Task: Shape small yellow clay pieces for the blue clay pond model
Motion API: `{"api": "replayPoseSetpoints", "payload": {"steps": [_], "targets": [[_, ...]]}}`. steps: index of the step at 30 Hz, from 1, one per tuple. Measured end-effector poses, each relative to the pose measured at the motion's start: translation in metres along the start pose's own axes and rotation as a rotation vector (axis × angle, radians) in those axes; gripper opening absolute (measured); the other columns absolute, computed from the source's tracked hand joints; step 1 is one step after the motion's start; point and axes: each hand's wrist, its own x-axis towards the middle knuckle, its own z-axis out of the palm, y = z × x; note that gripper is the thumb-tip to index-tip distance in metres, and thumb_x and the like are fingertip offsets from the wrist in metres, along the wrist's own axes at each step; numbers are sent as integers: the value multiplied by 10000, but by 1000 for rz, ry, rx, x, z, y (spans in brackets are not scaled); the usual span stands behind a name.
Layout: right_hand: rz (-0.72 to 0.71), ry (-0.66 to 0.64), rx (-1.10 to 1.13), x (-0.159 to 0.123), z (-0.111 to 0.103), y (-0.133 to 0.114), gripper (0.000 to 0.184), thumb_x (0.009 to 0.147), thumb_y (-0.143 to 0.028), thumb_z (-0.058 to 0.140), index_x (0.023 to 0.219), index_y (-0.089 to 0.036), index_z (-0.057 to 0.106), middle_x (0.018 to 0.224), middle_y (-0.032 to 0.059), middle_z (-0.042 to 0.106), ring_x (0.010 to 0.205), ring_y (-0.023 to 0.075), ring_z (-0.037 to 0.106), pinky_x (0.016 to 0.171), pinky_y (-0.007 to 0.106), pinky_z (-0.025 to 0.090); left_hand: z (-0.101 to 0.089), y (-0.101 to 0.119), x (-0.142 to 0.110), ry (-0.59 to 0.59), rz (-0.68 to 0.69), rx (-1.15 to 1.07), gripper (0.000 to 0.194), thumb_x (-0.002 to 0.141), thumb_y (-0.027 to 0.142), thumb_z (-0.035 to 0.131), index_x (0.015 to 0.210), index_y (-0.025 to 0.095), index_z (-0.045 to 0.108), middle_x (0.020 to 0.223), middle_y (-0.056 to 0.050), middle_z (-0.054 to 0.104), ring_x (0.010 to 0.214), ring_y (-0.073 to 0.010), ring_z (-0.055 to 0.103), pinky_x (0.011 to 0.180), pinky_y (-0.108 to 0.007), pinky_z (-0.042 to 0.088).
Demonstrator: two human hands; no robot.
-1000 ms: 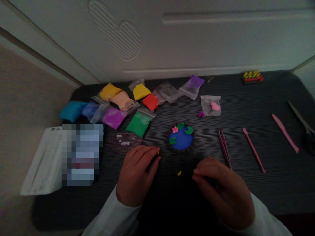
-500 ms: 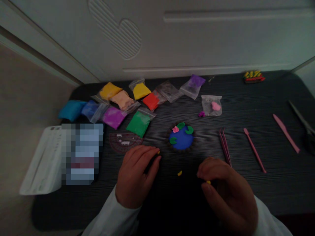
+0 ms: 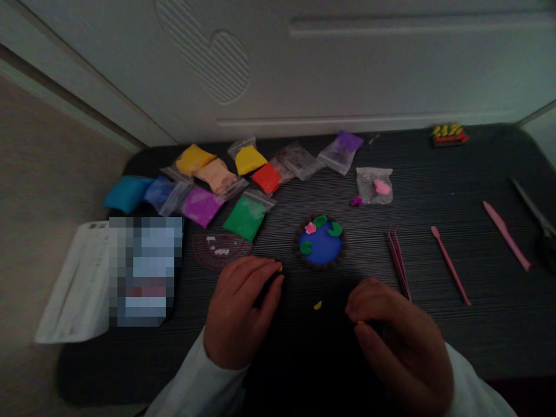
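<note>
My left hand (image 3: 243, 313) rests on the dark table with curled fingers. A bit of yellow clay (image 3: 280, 268) shows at its fingertips, mostly hidden; the thumb is a little apart. My right hand (image 3: 402, 339) pinches a small yellow clay piece (image 3: 359, 323) between thumb and forefinger. Between the hands lies a yellow clay sliver (image 3: 318, 305). Just beyond them sits a round clay pond (image 3: 324, 246), blue with a brown pebbled rim. On it are green lily pads (image 3: 334, 230) and a pink flower (image 3: 310, 228).
Bags of coloured clay, among them a green one (image 3: 245, 215), lie at the back left. Nearer are a clear protractor (image 3: 221, 260) and a paper sheet (image 3: 76, 284). Rightward lie tweezers (image 3: 398, 263), two pink modelling tools (image 3: 450, 265) (image 3: 506, 234) and scissors (image 3: 536, 205).
My right hand's thumb and forefinger have shifted slightly left, and less of the yellow clay shows between them. My left hand stays where it was.
</note>
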Motion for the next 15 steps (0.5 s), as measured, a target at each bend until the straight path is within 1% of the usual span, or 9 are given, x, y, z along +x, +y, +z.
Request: {"api": "replayPoseSetpoints", "payload": {"steps": [3, 6, 9, 15], "targets": [[19, 38, -56, -1, 2, 0, 249, 696, -37, 496, 903, -172, 526, 766, 44, 583, 743, 153, 545, 636, 311, 466, -1, 0, 0, -2, 0, -4, 256, 700, 141, 580, 953, 181, 564, 909, -53, 611, 895, -192, 535, 816, -381, 435], [6, 34, -87, -2, 4, 2, 281, 694, -19, 506, 924, -178, 527, 790, 42, 584, 765, 145, 552, 657, 299, 475, -1, 1, 1, 7, -2, -6, 255, 698, 141, 582, 949, 181, 566, 906, -55, 611, 889, -194, 538, 809, -379, 440], [-11, 55, -99, -1, 5, 4, 263, 682, -18, 539, 888, -181, 530, 772, 36, 581, 750, 142, 553, 651, 297, 480, -1, 1, 1, 5, 1, -4, 249, 694, 134, 587, 938, 179, 569, 899, -53, 612, 885, -191, 538, 807, -376, 440], [3, 90, -35, -1, 7, 6, 207, 680, -46, 570, 805, -191, 490, 699, 14, 560, 689, 137, 537, 600, 306, 477, -1, 1, 1, 11, 9, -19, 256, 690, 126, 588, 942, 171, 572, 900, -54, 611, 889, -188, 535, 813, -373, 437]]}}
